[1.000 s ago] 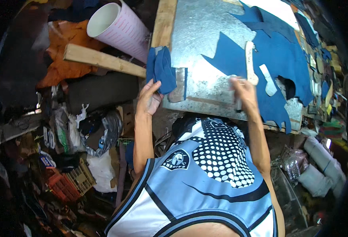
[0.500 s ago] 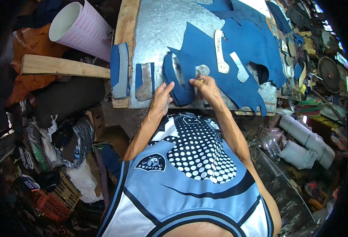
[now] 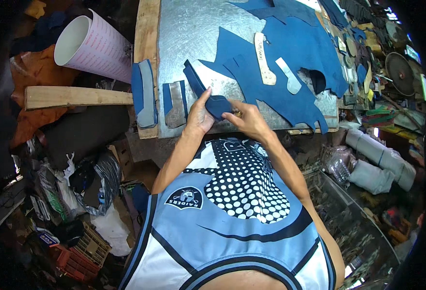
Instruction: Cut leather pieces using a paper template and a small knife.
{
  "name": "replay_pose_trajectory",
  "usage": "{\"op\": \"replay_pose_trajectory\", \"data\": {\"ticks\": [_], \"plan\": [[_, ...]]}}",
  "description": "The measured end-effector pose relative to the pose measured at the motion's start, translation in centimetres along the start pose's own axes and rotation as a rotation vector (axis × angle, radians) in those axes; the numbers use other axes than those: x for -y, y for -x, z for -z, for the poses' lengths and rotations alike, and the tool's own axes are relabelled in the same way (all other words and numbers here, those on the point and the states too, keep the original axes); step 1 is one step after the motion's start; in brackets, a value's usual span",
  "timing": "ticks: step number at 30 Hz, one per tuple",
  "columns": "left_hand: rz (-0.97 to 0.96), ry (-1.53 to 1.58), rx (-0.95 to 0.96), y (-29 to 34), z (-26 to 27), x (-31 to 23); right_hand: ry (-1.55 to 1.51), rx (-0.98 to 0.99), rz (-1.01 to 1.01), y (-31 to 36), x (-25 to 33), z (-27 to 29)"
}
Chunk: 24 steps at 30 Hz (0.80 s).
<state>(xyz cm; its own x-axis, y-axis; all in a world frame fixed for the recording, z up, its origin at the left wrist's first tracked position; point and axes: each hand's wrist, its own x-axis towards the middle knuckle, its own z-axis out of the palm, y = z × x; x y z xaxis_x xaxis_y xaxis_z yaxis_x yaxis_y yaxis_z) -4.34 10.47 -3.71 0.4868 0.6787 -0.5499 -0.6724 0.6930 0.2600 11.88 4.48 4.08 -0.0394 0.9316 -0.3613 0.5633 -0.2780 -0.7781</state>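
Dark blue strip [image 3: 218,104], dotted shirt [image 3: 249,193]

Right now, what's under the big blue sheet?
The shiny tabletop shows around the blue sheet and seems to run beneath it. Anything else under its middle is covered, so I can't tell.

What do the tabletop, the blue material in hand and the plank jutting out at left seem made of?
Tabletop: likely sheet metal, judging by its grey, scuffed glare. Blue material: perhaps leather, smooth-faced with clean-cut edges; thick fabric possible. Plank: apparently bare wood, from its pale tan, unpainted surface.
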Motion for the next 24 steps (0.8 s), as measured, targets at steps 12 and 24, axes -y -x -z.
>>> {"op": "replay_pose_trajectory", "data": {"ticks": [12, 24], "plan": [[0.117, -0.051, -0.106, -0.2, 0.9, 0.3, 0.181, -0.080, 0.396, 1.6, -0.3, -1.0], [0.163, 0.051, -0.062, 0.2, 0.2, 1.9, 0.325, -0.327, 0.306, 1.1, -0.6, -2.5]]}}
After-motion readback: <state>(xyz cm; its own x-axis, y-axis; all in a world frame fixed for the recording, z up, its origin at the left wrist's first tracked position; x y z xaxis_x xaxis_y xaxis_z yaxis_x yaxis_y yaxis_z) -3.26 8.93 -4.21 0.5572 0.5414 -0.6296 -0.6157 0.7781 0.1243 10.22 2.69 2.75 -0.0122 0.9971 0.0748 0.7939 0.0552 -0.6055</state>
